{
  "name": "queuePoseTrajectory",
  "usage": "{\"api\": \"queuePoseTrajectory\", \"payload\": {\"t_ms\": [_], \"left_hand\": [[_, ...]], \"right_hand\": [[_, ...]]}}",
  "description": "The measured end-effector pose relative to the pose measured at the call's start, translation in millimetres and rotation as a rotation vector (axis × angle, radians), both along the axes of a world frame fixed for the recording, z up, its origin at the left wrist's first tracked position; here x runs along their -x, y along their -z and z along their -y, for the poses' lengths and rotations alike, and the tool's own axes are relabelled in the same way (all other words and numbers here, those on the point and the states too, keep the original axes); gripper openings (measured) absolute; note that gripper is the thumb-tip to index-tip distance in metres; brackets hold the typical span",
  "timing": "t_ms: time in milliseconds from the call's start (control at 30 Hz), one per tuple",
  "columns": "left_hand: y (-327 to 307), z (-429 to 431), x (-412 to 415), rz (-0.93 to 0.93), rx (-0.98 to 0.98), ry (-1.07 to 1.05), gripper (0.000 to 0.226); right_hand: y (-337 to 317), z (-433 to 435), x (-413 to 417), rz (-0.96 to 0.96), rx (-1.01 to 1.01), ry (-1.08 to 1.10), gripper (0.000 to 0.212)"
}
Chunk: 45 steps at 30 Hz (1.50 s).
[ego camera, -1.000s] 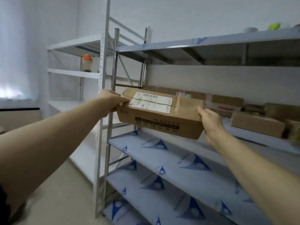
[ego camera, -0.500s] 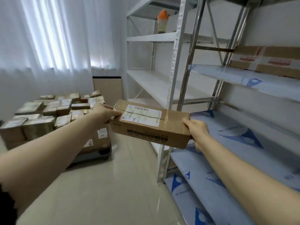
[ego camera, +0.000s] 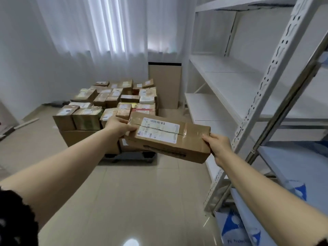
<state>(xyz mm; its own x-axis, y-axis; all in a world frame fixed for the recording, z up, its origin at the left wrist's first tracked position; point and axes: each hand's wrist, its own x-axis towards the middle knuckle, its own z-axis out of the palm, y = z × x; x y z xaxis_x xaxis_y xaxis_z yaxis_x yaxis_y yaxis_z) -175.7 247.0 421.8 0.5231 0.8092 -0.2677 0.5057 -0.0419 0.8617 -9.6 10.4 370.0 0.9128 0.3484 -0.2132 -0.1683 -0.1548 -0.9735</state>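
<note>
Head view, left to right: stacked parcels [ego camera: 106, 105] sit on a low cart on the tiled floor [ego camera: 134, 196]. Left hand [ego camera: 118, 126] grips the left end of a taped cardboard box [ego camera: 170, 139], thumb on top, fingers curled beneath. Box is held in the air, tilted, label up. Right hand [ego camera: 219, 148] clasps its right end, fingers wrapped around the edge. White shelving [ego camera: 248, 82] stands just beside.

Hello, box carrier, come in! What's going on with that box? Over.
Left hand, right hand grip box ends. Box in the air, label up. Pile of parcels ahead, shelf post close on right.
</note>
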Motion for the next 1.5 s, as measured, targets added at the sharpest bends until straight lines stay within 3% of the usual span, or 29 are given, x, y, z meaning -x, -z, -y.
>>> {"api": "queuePoseTrajectory", "payload": {"t_ms": [233, 433, 633, 900, 1067, 1267, 1500], "left_hand": [[36, -109, -94, -0.010, 0.033, -0.048, 0.048], [45, -204, -197, -0.028, 0.031, -0.051, 0.029], [61, -263, -315, -0.029, 0.068, -0.051, 0.045], [85, -343, -440, 0.002, 0.109, -0.226, 0.033], [91, -393, -484, 0.015, 0.092, -0.333, 0.016], [108, -483, -548, 0.021, 0.065, -0.416, 0.025], [125, -587, -622, 0.000, 0.123, -0.421, 0.044]], "right_hand": [[22, -109, -103, -0.038, -0.034, -0.023, 0.009], [25, -205, -202, -0.080, -0.037, -0.015, 0.009], [36, -264, -316, -0.126, 0.012, -0.008, 0.013], [54, -371, -477, -0.167, -0.001, -0.149, 0.009], [58, -444, -540, -0.206, 0.013, -0.250, 0.019], [74, -545, -614, -0.232, 0.022, -0.293, 0.032], [76, -654, -688, -0.210, 0.127, -0.307, 0.031]]}}
